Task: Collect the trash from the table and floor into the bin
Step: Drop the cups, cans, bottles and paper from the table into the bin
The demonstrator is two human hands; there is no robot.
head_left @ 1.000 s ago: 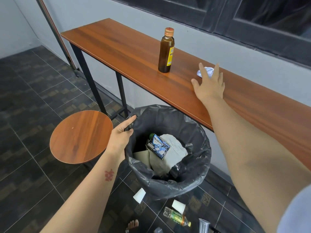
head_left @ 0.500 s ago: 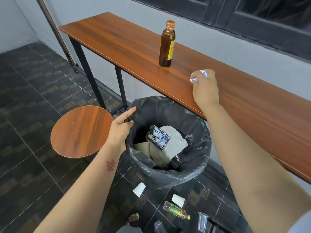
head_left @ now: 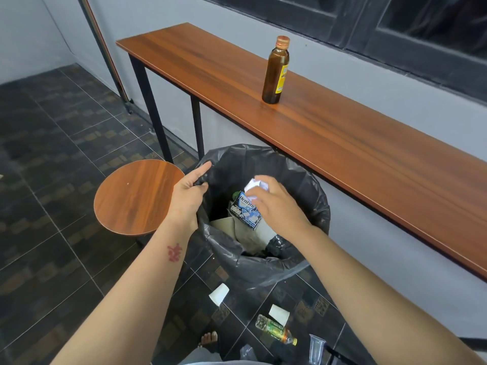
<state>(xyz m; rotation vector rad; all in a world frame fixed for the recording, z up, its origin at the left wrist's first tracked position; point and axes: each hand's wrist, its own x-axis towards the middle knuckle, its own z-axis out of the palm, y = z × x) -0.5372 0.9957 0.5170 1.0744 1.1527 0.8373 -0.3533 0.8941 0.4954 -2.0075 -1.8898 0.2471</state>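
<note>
A bin lined with a black bag [head_left: 297, 180] stands on the floor under the long wooden table [head_left: 355, 143]. My left hand [head_left: 188, 196] grips the bag's rim on the left side. Over the bin's mouth, my right hand [head_left: 276, 204] holds a crumpled white paper [head_left: 255, 185] in its fingertips. Inside the bin lie a blue gum packet [head_left: 246, 210] and brown paper [head_left: 250, 235]. A brown glass bottle [head_left: 275, 71] stands upright on the table. On the floor near my feet lie two white paper cups [head_left: 218, 294] [head_left: 279, 314], a small plastic bottle [head_left: 275, 330] and a clear plastic cup [head_left: 316, 349].
A round wooden stool [head_left: 137, 196] stands just left of the bin. Dark tiled floor [head_left: 52, 154] stretches to the left. A grey wall and dark window frame [head_left: 395, 27] run behind the table. My bare toes [head_left: 209, 338] show at the bottom.
My right hand closed on the crumpled paper on the table, then carried it down and left to above the bin. My left hand stayed on the bag's rim.
</note>
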